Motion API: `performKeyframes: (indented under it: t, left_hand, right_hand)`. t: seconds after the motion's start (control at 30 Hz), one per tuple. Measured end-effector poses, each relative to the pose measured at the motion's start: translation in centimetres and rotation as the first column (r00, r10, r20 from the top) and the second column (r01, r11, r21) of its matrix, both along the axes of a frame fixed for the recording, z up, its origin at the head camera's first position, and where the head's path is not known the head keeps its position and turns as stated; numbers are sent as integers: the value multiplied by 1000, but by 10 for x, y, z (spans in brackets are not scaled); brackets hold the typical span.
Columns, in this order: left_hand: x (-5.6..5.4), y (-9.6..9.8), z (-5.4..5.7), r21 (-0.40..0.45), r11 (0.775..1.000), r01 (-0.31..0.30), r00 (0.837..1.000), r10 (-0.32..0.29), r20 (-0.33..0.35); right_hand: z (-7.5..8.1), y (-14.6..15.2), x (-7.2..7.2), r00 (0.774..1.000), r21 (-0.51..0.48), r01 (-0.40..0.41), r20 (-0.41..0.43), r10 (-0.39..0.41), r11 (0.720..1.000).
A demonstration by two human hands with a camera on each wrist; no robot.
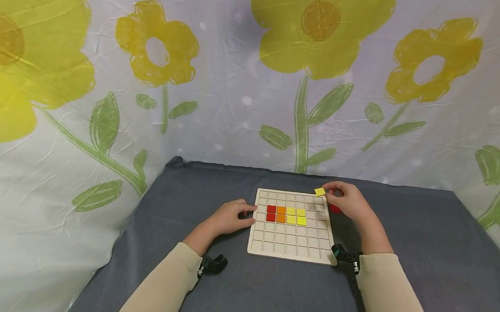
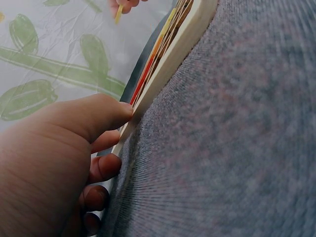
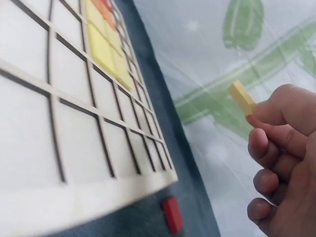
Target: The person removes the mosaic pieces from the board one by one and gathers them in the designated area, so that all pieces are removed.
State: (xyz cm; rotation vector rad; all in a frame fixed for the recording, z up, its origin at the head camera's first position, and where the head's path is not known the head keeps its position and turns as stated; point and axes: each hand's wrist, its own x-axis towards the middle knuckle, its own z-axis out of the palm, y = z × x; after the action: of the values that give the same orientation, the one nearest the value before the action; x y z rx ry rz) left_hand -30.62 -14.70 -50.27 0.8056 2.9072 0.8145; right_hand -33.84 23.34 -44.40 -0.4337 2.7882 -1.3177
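Observation:
A pale wooden board (image 1: 271, 243) with a grid of square cells lies on the dark cloth. Two rows of tiles fill its upper-left middle: red tiles (image 1: 271, 213), orange tiles (image 1: 281, 214) and several yellow tiles (image 1: 296, 216). My left hand (image 1: 229, 217) touches the board's left edge with thumb and fingertips, seen close up in the left wrist view. Past the board's far right corner, my right hand (image 1: 347, 201) pinches a yellow tile (image 3: 242, 97) between thumb and index finger, raised above the cloth. The other fingers of that hand are curled.
A red tile (image 3: 172, 214) lies on the cloth beside the board's right edge, partly behind my right hand in the head view. Dark grey cloth (image 1: 243, 287) covers the table. A flower-printed curtain (image 1: 227, 103) rises behind it.

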Motion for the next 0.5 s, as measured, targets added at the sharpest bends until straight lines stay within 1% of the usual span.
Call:
performKeyframes:
  t: [0.17, 0.4, 0.5]
  left_hand:
    - [0, 0, 0, 4, 1000, -6, 1000, 6, 11]
    - [-1, -1, -1, 0, 1000, -4, 1000, 4, 8]
    - [-1, -1, -2, -4, 1000, -4, 1000, 4, 5]
  right_hand:
    - [5, 14, 0, 999, -14, 40, -4, -40, 999]
    - [11, 33, 10, 996, -18, 84, -28, -84, 996]
    - [12, 41, 12, 994, -13, 110, -23, -110, 994]
